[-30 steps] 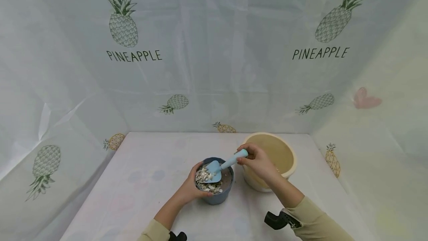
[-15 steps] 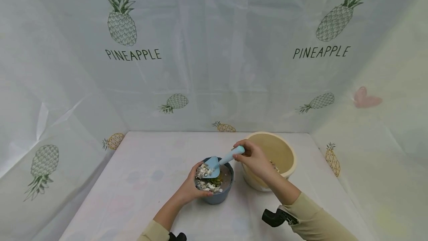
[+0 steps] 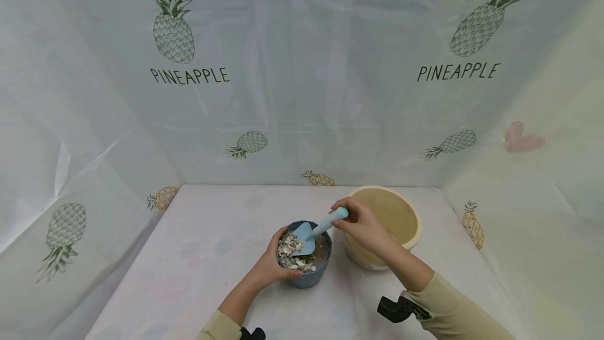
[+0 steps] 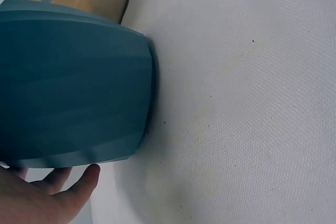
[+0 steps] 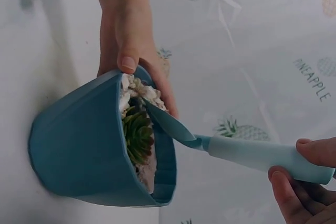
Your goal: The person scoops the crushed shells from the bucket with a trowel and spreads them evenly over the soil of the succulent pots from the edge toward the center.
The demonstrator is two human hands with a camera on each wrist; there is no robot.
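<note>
A blue flower pot (image 3: 304,280) stands on the table, pale gravel (image 3: 288,245) heaped along the left part of its top. Inside it a green succulent (image 5: 137,135) with reddish leaf tips shows in the right wrist view. My left hand (image 3: 271,268) holds the pot from the left, thumb over the near rim and fingers round the far side. With thumb and fingertips, my right hand (image 3: 363,229) pinches the handle end of a light blue hand shovel (image 3: 305,238). The shovel's blade lies tilted inside the rim, its tip against the gravel beside the succulent.
Right behind the pot stands a larger cream bucket (image 3: 359,257), partly covered by my right hand and forearm. A white cloth (image 3: 203,261) covers the table. Pineapple-print sheets (image 3: 302,93) hang at the back and both sides.
The shovel blade lifted slightly, showing more of the succulent, then came down a little against the gravel. My left hand has kept its hold on the pot.
</note>
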